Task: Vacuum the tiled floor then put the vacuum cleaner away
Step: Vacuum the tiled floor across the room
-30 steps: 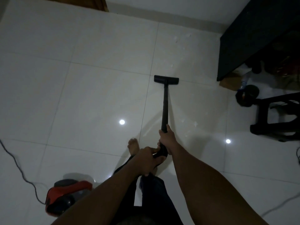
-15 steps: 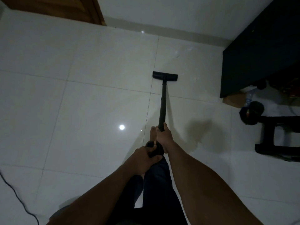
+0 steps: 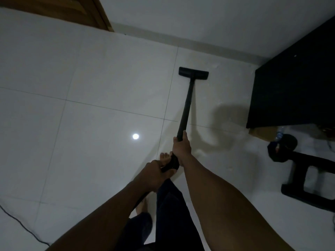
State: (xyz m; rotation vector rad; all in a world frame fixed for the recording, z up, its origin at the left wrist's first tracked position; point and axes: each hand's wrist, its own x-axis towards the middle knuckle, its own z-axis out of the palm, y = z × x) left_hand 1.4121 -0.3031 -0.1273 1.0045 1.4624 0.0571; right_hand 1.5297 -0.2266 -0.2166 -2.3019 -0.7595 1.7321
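A black vacuum wand (image 3: 186,104) runs from my hands out to its flat black floor head (image 3: 193,73), which rests on the white tiled floor (image 3: 101,75) close to the far wall. My right hand (image 3: 181,148) is wrapped around the wand's lower part. My left hand (image 3: 152,174) grips the handle end (image 3: 171,164) just behind it. The vacuum's body is out of view. My bare feet and dark trousers show below the hands.
A black cabinet (image 3: 293,91) stands at the right, with a dark stool frame (image 3: 308,180), a round dark object (image 3: 282,147) and a plastic bottle (image 3: 280,134) on the floor beside it. A brown wooden door (image 3: 59,9) is at top left. A black cord (image 3: 20,223) crosses the bottom-left tiles.
The floor head has slid forward toward the far wall and slightly right. I have stepped forward, and the red vacuum body has dropped out of view at bottom left.
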